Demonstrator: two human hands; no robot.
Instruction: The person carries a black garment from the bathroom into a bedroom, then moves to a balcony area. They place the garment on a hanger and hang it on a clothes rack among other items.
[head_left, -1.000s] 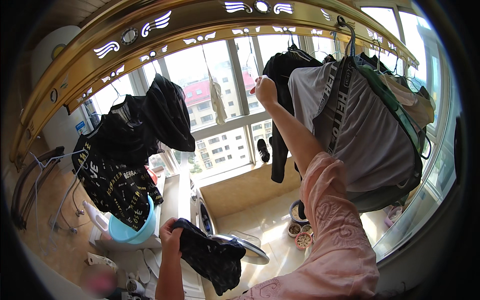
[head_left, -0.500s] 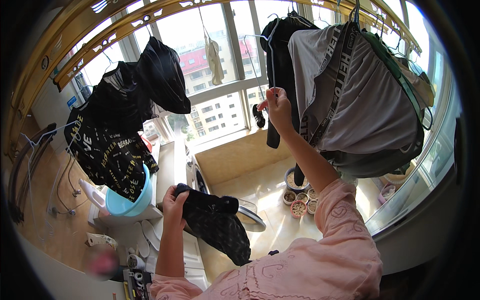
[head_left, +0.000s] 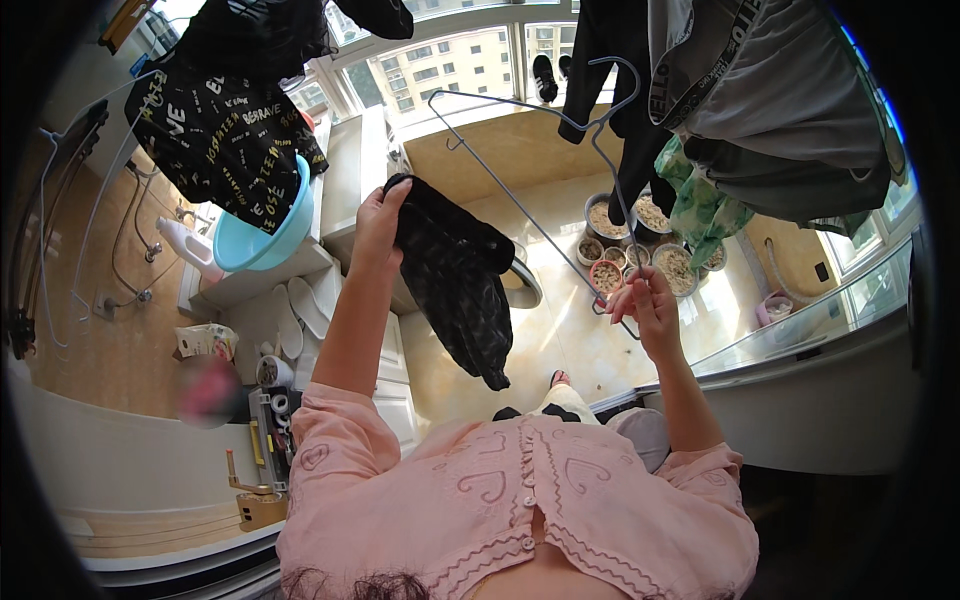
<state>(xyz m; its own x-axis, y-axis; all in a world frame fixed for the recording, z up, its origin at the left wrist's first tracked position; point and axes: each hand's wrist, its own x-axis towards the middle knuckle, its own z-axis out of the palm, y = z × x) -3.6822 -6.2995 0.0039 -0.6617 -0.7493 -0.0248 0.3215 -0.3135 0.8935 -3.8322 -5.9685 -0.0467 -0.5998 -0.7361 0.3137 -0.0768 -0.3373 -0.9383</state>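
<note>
My left hand is closed on the top edge of a dark garment, black with a faint grey pattern; it hangs down folded, so its kind does not show. In my right hand is a blue-grey wire clothes hanger, gripped near one end, its hook pointing up and away. Nothing hangs on the hanger. A gap lies between the garment and the hanger.
A black printed garment hangs at left above a light-blue basin. Grey and dark clothes hang at right. Several pots stand on the floor. Slippers and empty hangers are at left.
My right hand has come down and toward me with the hanger, away from the overhead rack. My left hand still holds the dark garment. The view has tilted downward.
</note>
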